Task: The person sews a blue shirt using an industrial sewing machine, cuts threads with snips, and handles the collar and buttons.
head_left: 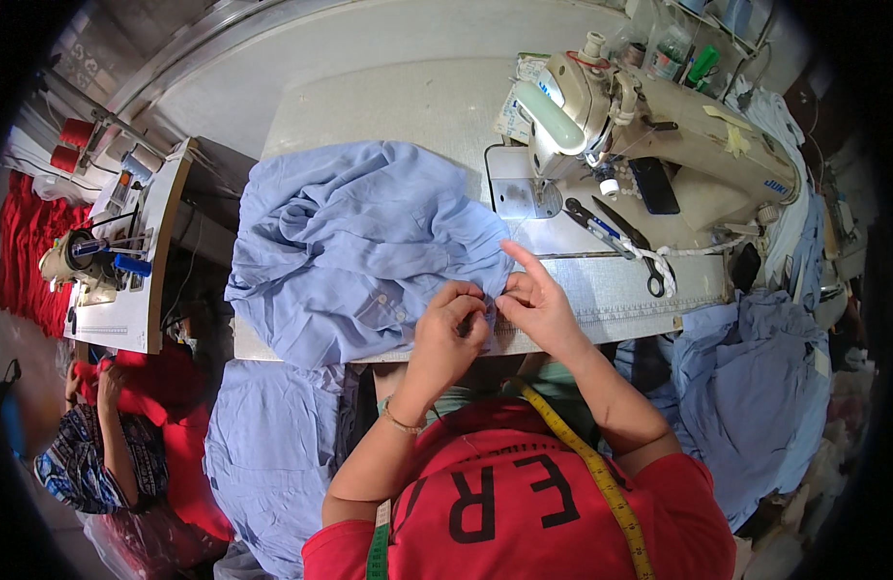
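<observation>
A light blue button shirt point(369, 232) lies bunched on the sewing table, its edge drawn toward my body. My left hand point(453, 324) pinches that edge at the table's front. Close beside it, my right hand point(538, 304) grips the same bit of cloth between thumb and fingers, its index finger pointing up and away. Small pale buttons point(392, 307) show on the shirt just left of my hands. Beyond my right hand stands a cream sewing machine point(611, 111), with its metal needle plate point(524, 196) near the shirt's right edge.
Scissors point(654, 275), a seam tool and a black phone point(653, 186) lie right of the needle plate. Blue garments point(751, 387) hang at the right; more folded blue cloth point(272, 445) sits at the left. Another person point(108, 435) handles red cloth beside a second machine point(74, 253).
</observation>
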A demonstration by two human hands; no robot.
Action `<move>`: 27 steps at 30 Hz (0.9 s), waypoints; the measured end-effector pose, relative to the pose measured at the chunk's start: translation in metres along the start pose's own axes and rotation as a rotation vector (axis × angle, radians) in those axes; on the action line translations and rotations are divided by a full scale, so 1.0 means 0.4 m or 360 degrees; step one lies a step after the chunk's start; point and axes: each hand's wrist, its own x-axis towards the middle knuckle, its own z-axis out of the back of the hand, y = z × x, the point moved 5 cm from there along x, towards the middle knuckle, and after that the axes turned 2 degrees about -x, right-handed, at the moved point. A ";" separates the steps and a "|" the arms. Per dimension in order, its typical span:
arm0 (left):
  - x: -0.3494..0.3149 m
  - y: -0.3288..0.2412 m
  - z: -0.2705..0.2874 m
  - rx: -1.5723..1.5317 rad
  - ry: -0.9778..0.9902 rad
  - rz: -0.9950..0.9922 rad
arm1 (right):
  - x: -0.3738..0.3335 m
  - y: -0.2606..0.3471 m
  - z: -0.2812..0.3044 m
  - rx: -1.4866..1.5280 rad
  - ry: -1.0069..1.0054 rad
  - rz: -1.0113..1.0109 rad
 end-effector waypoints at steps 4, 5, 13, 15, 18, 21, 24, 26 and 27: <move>0.002 -0.009 0.006 -0.0021 0.0025 -0.0169 | 0.007 0.008 0.004 -0.0351 0.0136 -0.0092; 0.002 -0.014 0.008 -0.0064 0.0037 -0.0178 | 0.010 0.002 0.004 -0.0361 0.0091 -0.0092; 0.004 0.011 -0.010 -0.0488 0.0352 0.0144 | 0.015 -0.023 0.006 -0.0126 0.0097 -0.0110; -0.001 0.014 -0.006 -0.0455 0.0374 0.0315 | 0.006 -0.008 -0.002 -0.0086 0.0017 -0.0117; -0.018 0.002 -0.001 -0.0341 0.0404 0.0381 | 0.001 -0.019 0.003 -0.0287 -0.0035 -0.0051; -0.034 0.006 0.005 -0.0147 0.0480 0.0411 | 0.002 -0.025 0.012 -0.0149 -0.0102 -0.0069; -0.060 -0.001 0.014 -0.0271 0.0447 0.0464 | -0.004 -0.024 0.001 -0.0337 -0.0072 -0.0108; -0.057 0.006 0.015 -0.0247 0.0468 0.0460 | 0.003 -0.017 0.000 -0.0325 -0.0084 -0.0081; -0.058 0.010 0.015 -0.0236 0.0478 0.0459 | 0.004 -0.016 -0.001 -0.0320 -0.0090 -0.0069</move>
